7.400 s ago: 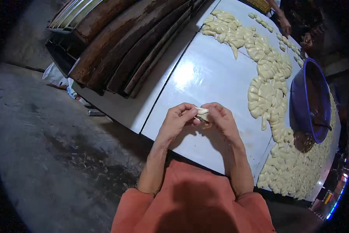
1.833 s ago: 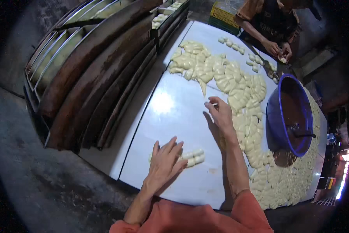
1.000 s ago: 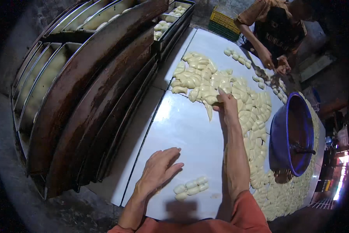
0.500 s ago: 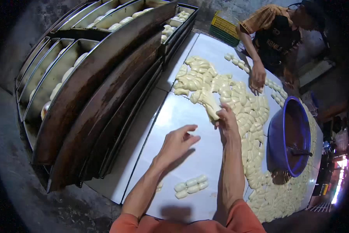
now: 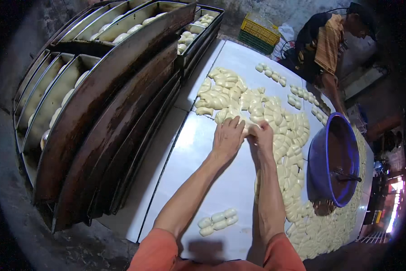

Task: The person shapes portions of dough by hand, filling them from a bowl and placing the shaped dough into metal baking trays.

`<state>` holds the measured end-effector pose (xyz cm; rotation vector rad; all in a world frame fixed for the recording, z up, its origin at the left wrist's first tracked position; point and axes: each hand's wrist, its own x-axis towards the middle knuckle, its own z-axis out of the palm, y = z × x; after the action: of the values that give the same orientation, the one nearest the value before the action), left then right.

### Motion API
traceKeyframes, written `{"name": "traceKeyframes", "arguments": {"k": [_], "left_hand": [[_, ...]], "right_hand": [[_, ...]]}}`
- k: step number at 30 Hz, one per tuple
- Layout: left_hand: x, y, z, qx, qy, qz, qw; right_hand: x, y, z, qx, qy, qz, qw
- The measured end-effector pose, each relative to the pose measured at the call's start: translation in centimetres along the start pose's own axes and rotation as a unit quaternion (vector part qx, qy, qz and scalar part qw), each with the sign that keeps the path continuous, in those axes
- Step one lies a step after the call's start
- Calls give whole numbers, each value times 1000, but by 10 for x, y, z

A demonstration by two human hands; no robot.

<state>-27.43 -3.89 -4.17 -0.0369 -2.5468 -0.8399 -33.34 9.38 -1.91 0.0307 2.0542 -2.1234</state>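
A wide spread of pale, glossy dough pieces [image 5: 289, 135] lies across the white table [image 5: 185, 180]. My left hand [image 5: 227, 135] is on the dough at the front of the upper mass, its fingers stretched out over it. Just to its right, my right hand [image 5: 261, 135] has its fingers closed on the same strip of dough, which is partly hidden under both hands. Between my forearms, nearer me, a small double row of pale dough pieces [image 5: 217, 221] sits on the bare surface.
Rusty tins [image 5: 103, 131], some holding dough, are stacked at left. A blue tub [image 5: 318, 167] with dark contents and a handled tool stands at right. At the back a co-worker [image 5: 322, 40] leans beside short dough rows [image 5: 270, 74]; plastic crates [image 5: 257, 34] sit behind the table.
My left hand has moved forward from low on the table onto the dough, beside my right hand. The co-worker has turned and reached down to the right, behind the tub.
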Motion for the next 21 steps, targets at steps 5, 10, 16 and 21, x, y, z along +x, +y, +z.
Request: {"name": "traceKeyframes", "arguments": {"k": [5,10,16,21], "left_hand": [[8,-2,16,62,-15,12,998],[10,-7,23,93,-14,-1,996],[12,-8,41,135,-15,-5,991],[6,-2,31,86,-14,-27,996]], "right_hand": [[18,-4,-47,68,43,-42,996],[16,-37,-64,162,50,-102,980],[17,-82,-123,178,14,-237,955],[-24,-159,-120,146,-65,-197,967]]}}
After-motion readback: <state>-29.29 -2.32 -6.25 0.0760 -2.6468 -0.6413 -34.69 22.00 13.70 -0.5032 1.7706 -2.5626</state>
